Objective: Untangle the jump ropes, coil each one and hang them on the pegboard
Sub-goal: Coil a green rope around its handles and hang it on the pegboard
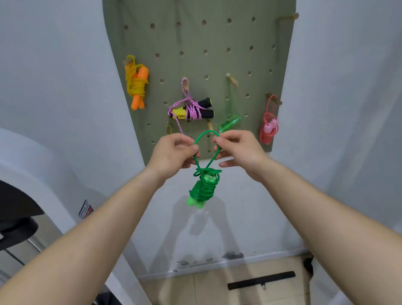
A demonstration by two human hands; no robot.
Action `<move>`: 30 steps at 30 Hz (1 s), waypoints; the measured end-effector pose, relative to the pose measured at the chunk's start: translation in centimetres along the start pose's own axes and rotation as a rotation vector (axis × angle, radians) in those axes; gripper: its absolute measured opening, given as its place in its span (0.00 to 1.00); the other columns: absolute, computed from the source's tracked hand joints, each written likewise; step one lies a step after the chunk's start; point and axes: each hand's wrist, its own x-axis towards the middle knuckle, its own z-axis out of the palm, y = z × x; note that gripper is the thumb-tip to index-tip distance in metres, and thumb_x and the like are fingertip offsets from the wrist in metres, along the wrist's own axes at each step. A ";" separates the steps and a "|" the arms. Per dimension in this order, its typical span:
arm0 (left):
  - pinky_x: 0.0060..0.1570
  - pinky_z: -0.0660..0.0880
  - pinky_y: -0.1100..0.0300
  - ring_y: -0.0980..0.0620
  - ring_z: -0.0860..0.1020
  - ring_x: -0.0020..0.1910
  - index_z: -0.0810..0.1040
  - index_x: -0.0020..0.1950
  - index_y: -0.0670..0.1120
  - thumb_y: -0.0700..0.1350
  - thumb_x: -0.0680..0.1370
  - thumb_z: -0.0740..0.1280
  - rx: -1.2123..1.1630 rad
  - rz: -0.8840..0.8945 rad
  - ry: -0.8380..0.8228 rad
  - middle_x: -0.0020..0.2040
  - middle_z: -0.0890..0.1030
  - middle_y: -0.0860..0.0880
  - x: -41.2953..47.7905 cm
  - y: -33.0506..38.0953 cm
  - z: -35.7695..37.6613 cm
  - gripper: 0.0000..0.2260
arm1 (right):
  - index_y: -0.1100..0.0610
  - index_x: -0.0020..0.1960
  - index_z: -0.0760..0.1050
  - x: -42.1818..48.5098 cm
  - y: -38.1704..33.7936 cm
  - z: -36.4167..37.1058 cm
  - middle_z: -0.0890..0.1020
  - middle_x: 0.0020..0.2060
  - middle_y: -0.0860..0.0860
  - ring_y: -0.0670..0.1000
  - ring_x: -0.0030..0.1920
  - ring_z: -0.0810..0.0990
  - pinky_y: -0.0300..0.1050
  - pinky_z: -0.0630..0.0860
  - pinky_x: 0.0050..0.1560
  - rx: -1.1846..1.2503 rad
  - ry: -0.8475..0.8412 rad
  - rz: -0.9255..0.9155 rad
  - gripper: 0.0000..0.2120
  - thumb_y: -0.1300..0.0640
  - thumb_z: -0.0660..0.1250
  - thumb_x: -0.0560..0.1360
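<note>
Done so far: four jump ropes already hung on the pegboard (201, 33), each bundled on its own peg.
Left edge: the yellow rope with orange handles (136, 83).
Lower middle: the pink braided rope with black-and-yellow handles (192, 110), one strand trailing down loose.
Right of it: the clear green rope (230, 123), which looked loosely gathered rather than tightly wound.
Lower right edge: the red rope with pink handles (268, 126).
In hand: the green jump rope (203, 188), wound tightly round its own light green handles, hanging in the air in front of the wall just below the pegboard's bottom edge.
Hanging loop: a loop (206, 137) stood up from the bundle, arching across the board's bottom edge.
Left grip (171, 152): closed on the left side of the loop, thumb and fingertips pinching the cord.
Right grip (238, 149): closed on the right side of the loop, pinching it the same way, lower fingers curled beneath.
Pose: both forearms reached forward and up, wrists level, the two hands close together and drawing the loop open between them.
Left to do: judged from this, only the hanging of this rope; a bare wooden peg (209, 123) sat just above the loop.
Stage: untangling and coiling looked finished for all five ropes in view.
</note>
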 end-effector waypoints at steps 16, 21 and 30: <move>0.36 0.77 0.57 0.50 0.80 0.35 0.79 0.45 0.45 0.40 0.78 0.71 0.100 -0.049 0.088 0.40 0.85 0.45 12.9 -5.3 3.8 0.03 | 0.57 0.47 0.78 11.7 6.5 -1.2 0.84 0.40 0.53 0.50 0.35 0.81 0.46 0.80 0.36 0.012 0.217 0.103 0.02 0.59 0.69 0.79; 0.36 0.77 0.56 0.51 0.77 0.30 0.78 0.43 0.46 0.41 0.78 0.72 0.022 -0.087 0.187 0.37 0.84 0.47 17.8 -8.7 5.7 0.05 | 0.58 0.50 0.80 17.2 9.7 -0.8 0.82 0.38 0.53 0.49 0.32 0.77 0.43 0.77 0.32 0.002 0.333 0.104 0.03 0.59 0.70 0.78; 0.36 0.82 0.58 0.52 0.81 0.29 0.80 0.46 0.40 0.39 0.78 0.71 -0.140 -0.168 0.337 0.41 0.85 0.40 23.8 -11.0 8.1 0.03 | 0.62 0.52 0.80 24.0 12.6 -0.5 0.81 0.34 0.54 0.48 0.32 0.78 0.34 0.77 0.31 0.047 0.441 0.112 0.04 0.66 0.67 0.79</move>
